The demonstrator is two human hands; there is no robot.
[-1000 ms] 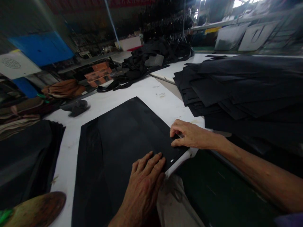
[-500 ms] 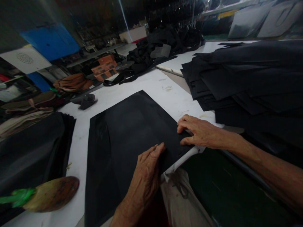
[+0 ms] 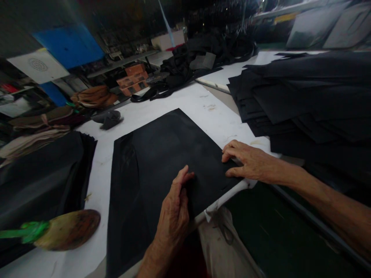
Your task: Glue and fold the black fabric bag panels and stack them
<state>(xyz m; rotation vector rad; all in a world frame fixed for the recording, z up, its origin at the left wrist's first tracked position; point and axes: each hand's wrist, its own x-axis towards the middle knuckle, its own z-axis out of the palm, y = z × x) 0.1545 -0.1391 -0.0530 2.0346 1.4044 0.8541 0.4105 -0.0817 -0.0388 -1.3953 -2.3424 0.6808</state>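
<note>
A flat black fabric panel (image 3: pixel 162 154) lies on the white table (image 3: pixel 185 106) in front of me. My left hand (image 3: pixel 175 208) rests edge-on at the panel's near edge, its fingers pressed together and curled on the cloth. My right hand (image 3: pixel 245 160) lies on the panel's right corner, fingers bent and pressing the fabric against the table edge. Whether either hand pinches the cloth is unclear.
A big stack of black cut panels (image 3: pixel 304 96) fills the right side. More black fabric (image 3: pixel 43 173) lies at the left, with a brown oval tool on a green handle (image 3: pixel 66 229) near it. A heap of black cloth (image 3: pixel 199 61) and orange boxes (image 3: pixel 131 79) sit farther back.
My left hand has turned from lying flat with spread fingers to standing on its edge with fingers together, and slid slightly left. The right hand has stayed on the corner.
</note>
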